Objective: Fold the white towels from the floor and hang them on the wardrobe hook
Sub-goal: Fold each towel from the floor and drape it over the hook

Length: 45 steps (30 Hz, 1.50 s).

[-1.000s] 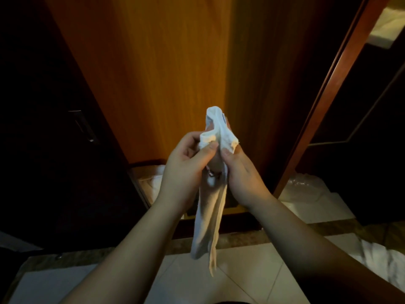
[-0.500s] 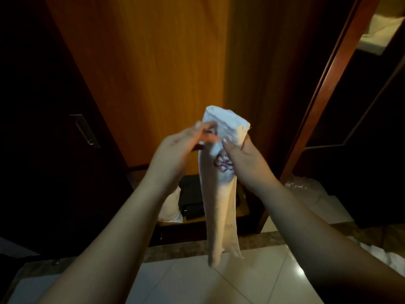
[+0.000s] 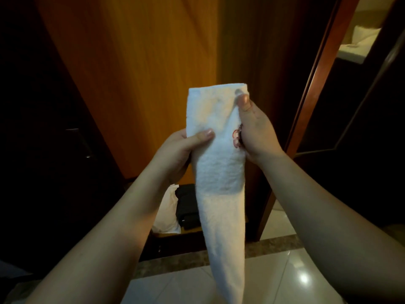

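A white towel (image 3: 217, 163), folded into a long narrow strip, is held upright in the centre of the frame, its tail hanging toward the lower edge over the tiled floor (image 3: 285, 279). A small red mark is seen on its right edge. The upper right corner is pinched by the right hand (image 3: 255, 128), thumb pressed on the front face and the other fingers hidden behind the cloth. The left edge, lower down, is gripped by the left hand (image 3: 177, 150), thumb laid across the front and fingers curled behind. Behind the towel, a wooden wardrobe door (image 3: 131, 73) fills the upper middle of the frame. At lower centre, a white bundle (image 3: 166, 213) and a dark object (image 3: 188, 209) are seen on a low shelf. No hook is visible.

By judgement, the fold is held only by two edge grips. If either thumb were eased while the towel is raised, the layers could slide apart and the strip could open. The loose tail could also swing and drag on the floor.
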Available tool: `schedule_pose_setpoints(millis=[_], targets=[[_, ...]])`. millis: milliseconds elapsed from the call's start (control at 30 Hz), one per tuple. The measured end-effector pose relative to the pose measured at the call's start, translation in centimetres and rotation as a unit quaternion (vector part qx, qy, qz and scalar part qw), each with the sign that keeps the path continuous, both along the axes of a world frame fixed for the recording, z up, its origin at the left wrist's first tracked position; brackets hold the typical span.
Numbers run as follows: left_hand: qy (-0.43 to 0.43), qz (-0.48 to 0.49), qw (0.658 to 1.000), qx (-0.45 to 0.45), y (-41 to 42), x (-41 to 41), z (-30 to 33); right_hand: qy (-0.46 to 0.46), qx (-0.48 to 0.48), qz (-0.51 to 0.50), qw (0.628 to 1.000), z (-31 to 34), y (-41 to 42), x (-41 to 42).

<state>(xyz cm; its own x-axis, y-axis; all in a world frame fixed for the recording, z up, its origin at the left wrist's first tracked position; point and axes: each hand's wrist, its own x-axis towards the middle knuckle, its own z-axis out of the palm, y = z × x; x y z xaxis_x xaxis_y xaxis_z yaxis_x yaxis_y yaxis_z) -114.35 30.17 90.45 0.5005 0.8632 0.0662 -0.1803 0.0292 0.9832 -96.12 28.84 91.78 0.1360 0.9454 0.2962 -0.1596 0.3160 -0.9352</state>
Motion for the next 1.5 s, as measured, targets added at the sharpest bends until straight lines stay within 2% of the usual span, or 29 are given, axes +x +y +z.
schedule_pose_setpoints(millis=[67, 200, 300, 367, 467, 533, 633, 733, 900, 1100, 1200, 1333, 1400, 1500], targets=[[-0.03, 0.011, 0.999, -0.006, 0.2, 0.4, 0.4, 0.071, -0.031, 0.033, 0.996, -1.5, 0.5, 0.7], [-0.096, 0.051, 0.993, -0.048, 1.3, 0.7, 1.7, 0.075, -0.16, 0.166, 0.97, -6.8, 0.1, 0.8], [-0.092, 0.089, 0.99, -0.065, 2.7, 0.3, 2.9, 0.07, -0.212, 0.212, 0.951, -9.9, -0.7, 0.2], [-0.096, 0.118, 0.985, -0.078, 3.6, 0.0, 3.6, 0.024, -0.214, 0.225, 0.95, -10.2, -0.7, -0.4], [-0.084, 0.156, 0.981, -0.08, 4.5, -0.3, 4.8, -0.098, -0.209, 0.183, 0.956, -9.3, -0.2, -1.1], [-0.068, 0.17, 0.98, -0.08, 5.1, -0.4, 5.6, -0.142, -0.208, 0.162, 0.954, -9.0, 0.3, -1.2], [-0.061, 0.182, 0.978, -0.083, 5.7, -0.7, 6.7, -0.121, -0.203, 0.154, 0.959, -8.9, 0.7, -1.1], [-0.059, 0.187, 0.977, -0.087, 6.0, -0.8, 7.7, -0.092, -0.204, 0.195, 0.955, -8.6, 0.8, -0.9], [-0.044, 0.208, 0.972, -0.097, 7.0, -0.4, 8.8, -0.108, -0.221, 0.233, 0.941, -8.0, 1.1, -0.2], [-0.021, 0.225, 0.965, -0.136, 8.6, 0.4, 9.3, -0.147, -0.225, 0.212, 0.939, -7.0, 1.2, 0.8], [0.001, 0.23, 0.963, -0.138, 9.4, 0.7, 9.4, -0.086, -0.233, 0.219, 0.944, -7.3, 0.9, 1.1], [0.011, 0.246, 0.959, -0.143, 10.4, 1.0, 9.4, 0.062, -0.256, 0.273, 0.925, -7.6, 0.6, 1.3], [0.021, 0.262, 0.955, -0.136, 10.8, 1.0, 9.4, 0.086, -0.272, 0.306, 0.908, -7.4, 0.3, 1.4], [0.035, 0.281, 0.947, -0.148, 11.7, 0.8, 9.1, 0.068, -0.299, 0.328, 0.893, -6.8, -0.1, 1.4]])
